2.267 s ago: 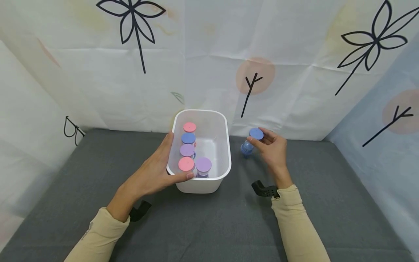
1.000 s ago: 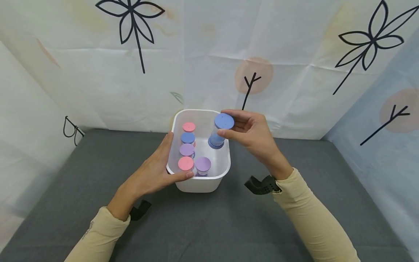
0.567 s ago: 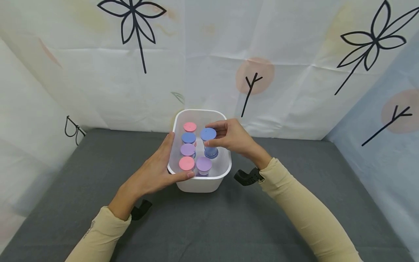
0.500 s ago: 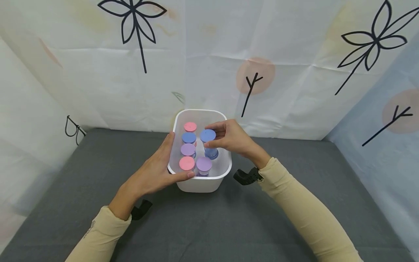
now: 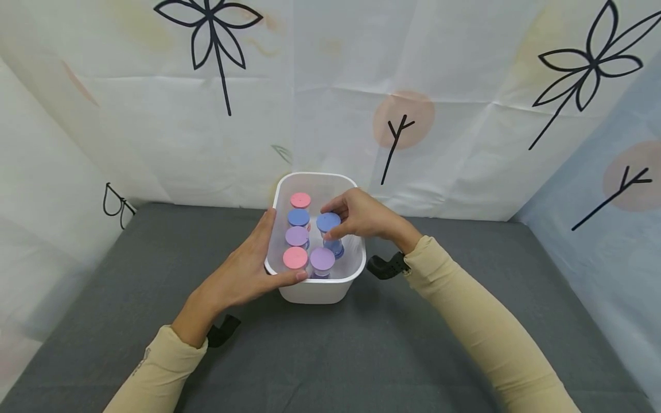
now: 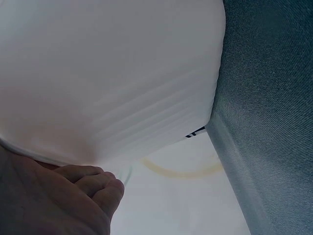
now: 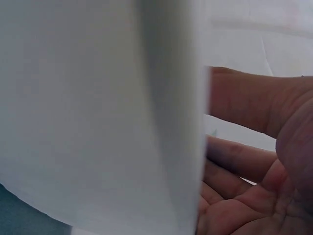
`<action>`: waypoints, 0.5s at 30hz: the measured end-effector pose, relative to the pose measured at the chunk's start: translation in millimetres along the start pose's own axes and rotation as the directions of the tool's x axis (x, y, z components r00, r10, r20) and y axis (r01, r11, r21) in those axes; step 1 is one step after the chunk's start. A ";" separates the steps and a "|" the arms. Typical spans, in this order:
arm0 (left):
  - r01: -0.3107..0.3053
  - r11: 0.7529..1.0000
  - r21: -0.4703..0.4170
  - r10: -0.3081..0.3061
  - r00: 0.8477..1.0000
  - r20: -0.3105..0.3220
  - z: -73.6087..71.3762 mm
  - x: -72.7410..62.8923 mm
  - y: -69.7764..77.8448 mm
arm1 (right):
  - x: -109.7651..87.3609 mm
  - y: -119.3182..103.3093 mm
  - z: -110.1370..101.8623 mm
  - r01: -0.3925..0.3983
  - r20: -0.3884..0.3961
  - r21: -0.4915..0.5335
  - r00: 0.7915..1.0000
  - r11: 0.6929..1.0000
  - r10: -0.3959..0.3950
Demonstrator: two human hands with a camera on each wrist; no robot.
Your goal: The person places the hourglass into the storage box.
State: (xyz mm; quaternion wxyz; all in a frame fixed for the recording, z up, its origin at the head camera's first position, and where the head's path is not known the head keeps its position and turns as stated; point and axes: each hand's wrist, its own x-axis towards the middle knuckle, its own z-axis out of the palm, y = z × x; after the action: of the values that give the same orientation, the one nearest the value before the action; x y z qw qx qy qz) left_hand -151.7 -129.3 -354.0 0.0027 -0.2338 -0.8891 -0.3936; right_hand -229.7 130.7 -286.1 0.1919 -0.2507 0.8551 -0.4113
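Note:
A white plastic bin (image 5: 312, 293) stands on the cloth. My left hand (image 5: 242, 267) grips its near-left corner, thumb along the front rim; the left wrist view shows its fingers (image 6: 93, 185) below the rim outside. Inside the bin my right hand (image 5: 369, 215) pinches an upright blue-capped sand timer (image 5: 328, 221) near its top, between thumb and fingers. A purple-capped timer (image 5: 322, 259) stands just in front of it. Along the left wall runs a row of several timers, with pink (image 5: 295, 258), purple (image 5: 297, 236) and blue (image 5: 298, 217) caps. In the right wrist view the bin wall hides the fingertips.
Dark grey cloth (image 5: 310, 355) covers the table. Behind it hangs a pale printed fabric backdrop (image 5: 330, 115), with more fabric at both sides. The bin's far end lies close to the backdrop.
My right hand has carried the blue-capped timer leftward from the table into the bin, then nearer and downward. It sits slightly lower than half a second ago. My left hand has stayed put.

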 end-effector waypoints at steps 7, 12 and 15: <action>0.013 1.000 0.004 -0.013 1.000 0.005 -0.3 -0.4 0.9 | 4.9 -3.3 -1.0 -0.007 0.061 -0.126 0.998 0.992 0.015; 0.020 1.000 0.014 -0.020 1.000 0.005 -0.4 -0.7 0.4 | 6.5 -4.9 0.3 0.035 0.076 -0.235 0.997 0.971 -0.017; 0.018 1.000 0.007 -0.018 1.000 0.006 0.2 -0.4 0.3 | 6.1 -4.6 2.3 0.056 0.073 -0.298 0.997 0.953 -0.036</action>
State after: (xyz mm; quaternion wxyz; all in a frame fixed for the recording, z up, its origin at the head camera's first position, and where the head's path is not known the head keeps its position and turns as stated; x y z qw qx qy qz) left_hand -151.2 -129.1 -354.0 -0.0028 -0.2267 -0.8925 -0.3900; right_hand -232.2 123.2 -284.5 0.1704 -0.3103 0.8947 -0.2725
